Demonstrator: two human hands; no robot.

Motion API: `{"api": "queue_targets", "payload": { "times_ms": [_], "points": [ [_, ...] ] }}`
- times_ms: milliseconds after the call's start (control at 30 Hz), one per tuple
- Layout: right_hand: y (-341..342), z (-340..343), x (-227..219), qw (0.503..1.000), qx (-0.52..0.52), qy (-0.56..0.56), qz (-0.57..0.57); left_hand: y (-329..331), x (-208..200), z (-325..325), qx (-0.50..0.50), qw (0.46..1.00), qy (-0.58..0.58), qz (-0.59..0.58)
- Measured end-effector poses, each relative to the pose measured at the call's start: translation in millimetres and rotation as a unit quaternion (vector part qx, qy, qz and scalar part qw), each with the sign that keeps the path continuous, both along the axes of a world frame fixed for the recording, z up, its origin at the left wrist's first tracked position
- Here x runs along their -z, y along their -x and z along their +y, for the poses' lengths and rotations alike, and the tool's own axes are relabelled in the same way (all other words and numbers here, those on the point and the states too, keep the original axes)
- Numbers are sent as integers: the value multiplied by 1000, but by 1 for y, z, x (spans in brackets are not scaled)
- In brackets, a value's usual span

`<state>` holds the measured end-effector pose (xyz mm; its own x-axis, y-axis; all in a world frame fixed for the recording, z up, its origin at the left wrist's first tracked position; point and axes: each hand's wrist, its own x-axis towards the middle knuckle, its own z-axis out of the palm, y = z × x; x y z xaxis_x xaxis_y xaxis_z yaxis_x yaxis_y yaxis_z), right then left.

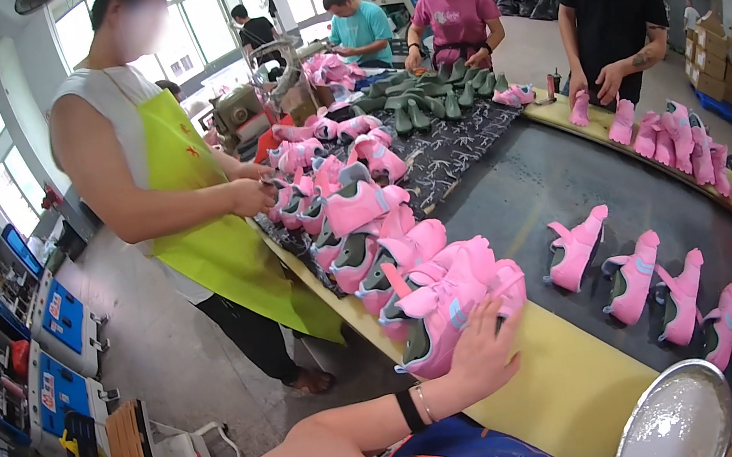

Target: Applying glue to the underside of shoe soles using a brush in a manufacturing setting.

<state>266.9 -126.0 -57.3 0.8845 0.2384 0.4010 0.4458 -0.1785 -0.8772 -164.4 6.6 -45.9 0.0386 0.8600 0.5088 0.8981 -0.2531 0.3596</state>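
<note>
My left hand (485, 347) rests against the near end of a heap of pink shoe uppers, its fingers stretched out and apart. The palm touches a pink shoe upper (439, 338) with a light blue trim and a dark green last showing inside. Close by its fingertips lies another pink upper (506, 285). More pink shoe uppers (363, 209) are piled along the left table edge away from me. My right hand is out of view.
Pink uppers (632, 281) stand in a row on the dark table surface (516, 192). A round metal pan (675, 424) with whitish contents is at the lower right. Green lasts (431, 99) lie at the far end. A co-worker in a yellow-green apron (201, 179) stands left; others stand beyond.
</note>
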Motion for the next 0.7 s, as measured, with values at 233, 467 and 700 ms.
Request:
{"api": "queue_targets", "payload": {
  "times_ms": [233,467,700],
  "points": [
    [13,-1,-4,990,-27,23,-135,10,29,-12,-14,999,20,25],
    [16,-6,0,974,-48,21,-221,-5,20,4,-32,998,15,-47],
    [22,-9,-7,972,-13,74,-222,-4,20,17,-94,977,190,-5]
  ]
}}
